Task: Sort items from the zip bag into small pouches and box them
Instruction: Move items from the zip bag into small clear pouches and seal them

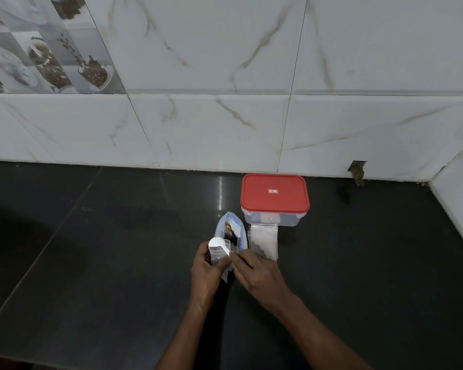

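Red-lidded and shut, the clear plastic box (275, 193) stands on the dark tabletop (118, 249). Just in front of the box lies a filled pouch (263, 243), dark bits showing through it. Front-left of the box the zip bag (231, 228) gapes, with dark contents inside. The left hand (206, 273) grips an open clear pouch (218, 253) in its fingers; the right hand (259, 273) pinches a white scoop (216, 243) over the pouch's mouth. Sorting looks early; boxing is not yet begun.
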Demonstrator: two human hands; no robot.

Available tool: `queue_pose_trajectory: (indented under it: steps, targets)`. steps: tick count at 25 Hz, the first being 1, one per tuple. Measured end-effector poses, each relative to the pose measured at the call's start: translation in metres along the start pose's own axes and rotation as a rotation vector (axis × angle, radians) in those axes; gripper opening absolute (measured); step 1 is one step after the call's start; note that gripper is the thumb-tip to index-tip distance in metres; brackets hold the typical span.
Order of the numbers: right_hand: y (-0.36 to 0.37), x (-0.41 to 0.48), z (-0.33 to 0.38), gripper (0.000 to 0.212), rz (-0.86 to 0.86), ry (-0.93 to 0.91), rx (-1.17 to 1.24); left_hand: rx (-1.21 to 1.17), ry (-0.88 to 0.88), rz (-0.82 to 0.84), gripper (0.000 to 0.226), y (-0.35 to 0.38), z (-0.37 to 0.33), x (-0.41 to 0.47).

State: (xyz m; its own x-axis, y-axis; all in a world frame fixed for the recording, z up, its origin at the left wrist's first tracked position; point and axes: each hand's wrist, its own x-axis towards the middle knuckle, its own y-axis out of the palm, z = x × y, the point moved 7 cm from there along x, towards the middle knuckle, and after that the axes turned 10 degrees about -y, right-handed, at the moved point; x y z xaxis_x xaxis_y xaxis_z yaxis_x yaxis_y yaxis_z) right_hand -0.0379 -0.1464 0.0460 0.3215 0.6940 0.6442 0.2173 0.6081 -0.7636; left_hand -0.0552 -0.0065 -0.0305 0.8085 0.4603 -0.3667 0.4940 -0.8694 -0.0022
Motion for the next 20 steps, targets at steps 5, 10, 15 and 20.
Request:
queue_pose_trajectory:
  steps: [5, 10, 15, 20]
  targets:
    - [0.0, -0.003, -0.002, 0.025, -0.043, 0.002, 0.003, -0.015, -0.004, -0.004, 0.038, 0.0, 0.0, 0.001]
    - [-0.001, -0.003, -0.013, 0.024, -0.104, 0.191, 0.09, -0.005, -0.005, -0.013, 0.04, -0.003, 0.004, 0.002]
    - [0.022, 0.006, -0.06, 0.012, 0.041, 0.562, 0.164, -0.047, -0.02, -0.032, 0.039, -0.006, 0.007, 0.0]
    - [0.063, 0.018, -0.057, 0.021, 0.373, 0.339, 0.028, -0.074, -0.039, -0.02, 0.039, -0.007, 0.011, 0.001]
